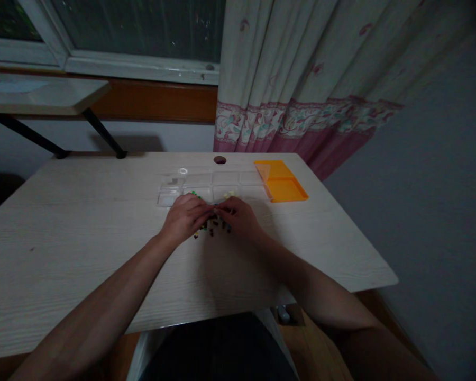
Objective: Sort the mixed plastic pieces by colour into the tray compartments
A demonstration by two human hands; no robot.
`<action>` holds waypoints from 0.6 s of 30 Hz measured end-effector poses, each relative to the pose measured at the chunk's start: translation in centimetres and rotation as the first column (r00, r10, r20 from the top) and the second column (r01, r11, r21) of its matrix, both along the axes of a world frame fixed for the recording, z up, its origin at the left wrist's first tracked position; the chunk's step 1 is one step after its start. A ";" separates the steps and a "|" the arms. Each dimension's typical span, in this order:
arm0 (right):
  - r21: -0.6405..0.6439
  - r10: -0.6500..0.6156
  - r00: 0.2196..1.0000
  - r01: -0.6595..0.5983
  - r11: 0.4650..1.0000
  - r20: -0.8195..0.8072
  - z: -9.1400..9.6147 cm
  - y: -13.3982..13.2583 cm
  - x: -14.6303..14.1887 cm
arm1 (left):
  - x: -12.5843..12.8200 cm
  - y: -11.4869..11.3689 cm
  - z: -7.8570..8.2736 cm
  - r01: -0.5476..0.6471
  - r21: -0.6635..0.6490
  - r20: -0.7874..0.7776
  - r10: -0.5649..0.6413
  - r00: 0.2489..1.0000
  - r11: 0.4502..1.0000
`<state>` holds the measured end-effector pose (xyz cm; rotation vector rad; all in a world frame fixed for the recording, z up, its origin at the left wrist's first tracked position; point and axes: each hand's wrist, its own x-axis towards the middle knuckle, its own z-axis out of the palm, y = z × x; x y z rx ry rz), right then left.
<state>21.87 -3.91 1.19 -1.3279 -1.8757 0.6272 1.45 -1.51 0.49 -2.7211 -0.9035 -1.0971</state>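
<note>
On the light wood surface (103,238), mid-far part, clear tray (225,178) w/ compartments sits just beyond both hands; loose pcs (211,232), small, mostly dark, lie scattered on the near side of it, under & btwn the hands. L hand (188,214) and R hand (240,214) meet over the loose pcs, fingertips close tog. Grip looks narrow on both, approx. a pinch; can't tell if a pc is held btwn the tips, too small/dark. Progress: looks partway, est. only. Green pcs (194,193) and pale pcs (230,194) show at the tray's near row, prob. in separate compartments; a fair no. of pcs lie loose outside. Other compartments hard to read (glare, low light). Orient.: tray's long axis runs L-R, approx. parallel to the far edge of the surface, short side pointing away from the person. Loose pcs lie at mixed angles, no common dir.; indiv. axes too small to call. Orange tray (285,189) at tray's R end, overlapping it in view; contact unclear.
</note>
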 end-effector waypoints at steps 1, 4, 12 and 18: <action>0.017 0.007 1.000 -0.007 1.000 0.010 0.0 0.0 0.0 | -0.1 0.0 0.0 0.000 0.003 -0.007 0.000 1.000 1.000; 0.054 0.034 0.999 -0.035 0.998 0.021 0.0 -0.1 -0.1 | -0.3 0.1 -0.1 -0.005 0.014 -0.010 0.005 1.000 1.000; 0.187 0.037 0.984 -0.070 0.980 0.173 -0.1 -0.1 0.0 | -0.4 0.2 0.1 -0.073 -0.079 0.137 0.083 0.987 0.994; 0.196 0.210 0.890 -0.309 0.931 0.405 -1.0 -0.6 -0.3 | -0.9 1.0 -0.3 -0.261 -0.180 0.246 0.300 0.921 0.948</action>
